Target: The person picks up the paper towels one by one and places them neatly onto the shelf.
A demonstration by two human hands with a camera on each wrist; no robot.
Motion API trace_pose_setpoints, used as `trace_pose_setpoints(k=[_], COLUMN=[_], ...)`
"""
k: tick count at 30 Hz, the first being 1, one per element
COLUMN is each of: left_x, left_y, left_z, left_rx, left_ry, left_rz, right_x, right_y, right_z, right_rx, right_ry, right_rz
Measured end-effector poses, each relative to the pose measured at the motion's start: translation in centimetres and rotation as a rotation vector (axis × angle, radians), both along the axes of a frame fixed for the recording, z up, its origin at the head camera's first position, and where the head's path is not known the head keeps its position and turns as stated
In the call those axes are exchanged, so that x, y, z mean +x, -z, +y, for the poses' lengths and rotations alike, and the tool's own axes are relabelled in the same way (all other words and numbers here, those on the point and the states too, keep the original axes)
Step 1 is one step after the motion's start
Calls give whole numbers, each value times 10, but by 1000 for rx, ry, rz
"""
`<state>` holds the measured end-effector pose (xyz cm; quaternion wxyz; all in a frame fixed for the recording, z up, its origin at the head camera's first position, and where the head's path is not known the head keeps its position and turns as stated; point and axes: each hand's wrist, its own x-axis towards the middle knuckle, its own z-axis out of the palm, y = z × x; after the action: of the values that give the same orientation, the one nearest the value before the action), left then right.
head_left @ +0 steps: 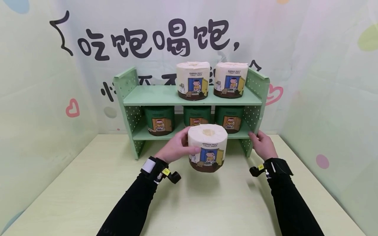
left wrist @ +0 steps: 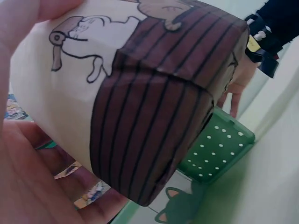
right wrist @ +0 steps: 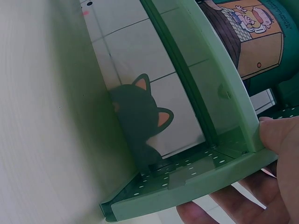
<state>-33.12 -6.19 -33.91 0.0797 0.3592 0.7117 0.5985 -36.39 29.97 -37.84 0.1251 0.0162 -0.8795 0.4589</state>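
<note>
Cream paper roll (head_left: 207,147) gripped in left hand (head_left: 177,148) before the shelf (head_left: 192,95); right hand (head_left: 263,145) holds its side panel. Best lift level.

shelf (head_left: 192,95) at table (head_left: 206,203) rear | two rolls (head_left: 193,81) on top, right | three rolls (head_left: 159,120) below | held roll (head_left: 207,147) in front
</note>
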Motion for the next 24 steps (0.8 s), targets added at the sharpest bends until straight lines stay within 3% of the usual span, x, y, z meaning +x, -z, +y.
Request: trace_pose_setpoints(k=[14, 18, 24], left_x=[4, 5, 7], left_y=[-23, -34, -50], left_z=[-30, -40, -52], left_rx=[124, 163, 267], left_ry=[-27, -79, -212], left_rz=[47, 88, 135], right_x=[-1, 0, -1], right_y=[0, 0, 1], right_z=[0, 0, 0], right_rx=[-12, -21, -15], right_ry=[4, 0, -2], right_rz=[-7, -10, -13])
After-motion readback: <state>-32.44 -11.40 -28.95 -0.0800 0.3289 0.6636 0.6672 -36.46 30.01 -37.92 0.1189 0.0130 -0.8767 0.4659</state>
